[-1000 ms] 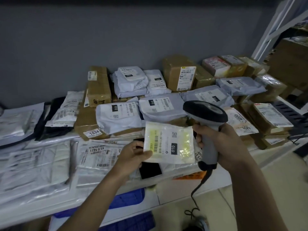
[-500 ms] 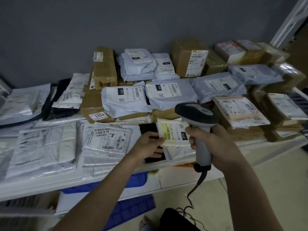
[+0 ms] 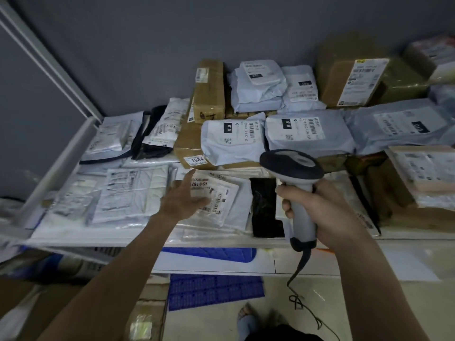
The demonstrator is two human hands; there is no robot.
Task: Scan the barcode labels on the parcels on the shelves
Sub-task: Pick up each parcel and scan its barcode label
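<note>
The right hand (image 3: 327, 212) is wrapped firmly round the grip of the scanner (image 3: 294, 190), whose head points toward the back of the shelf (image 3: 56, 166). The left hand (image 3: 183, 199) is spread, fingers straight, reaching over the flat clear-wrapped parcel (image 3: 221, 200) marked 45-6-562 near the shelf's front; whether it already touches the wrap I cannot tell.

The likeliest slip, I judge, is a wrong read: the scanner looks toward two grey bags (image 3: 231, 141) with near-identical 010 labels side by side, so a trigger pull now could log one of them instead of the parcel under the left hand. The glossy film on the flat parcels may also glare and spoil a read (the label there lies at an angle). Slippery bags stacked loosely could slide off the front edge if tugged. The trailing cable (image 3: 299, 269) hangs near the person's feet and could snag.

Counted: one scanner, two hands, about five brown boxes, roughly six grey or white bags at the back, and perhaps five flat clear or black packets in front (overlaps make this approximate).
</note>
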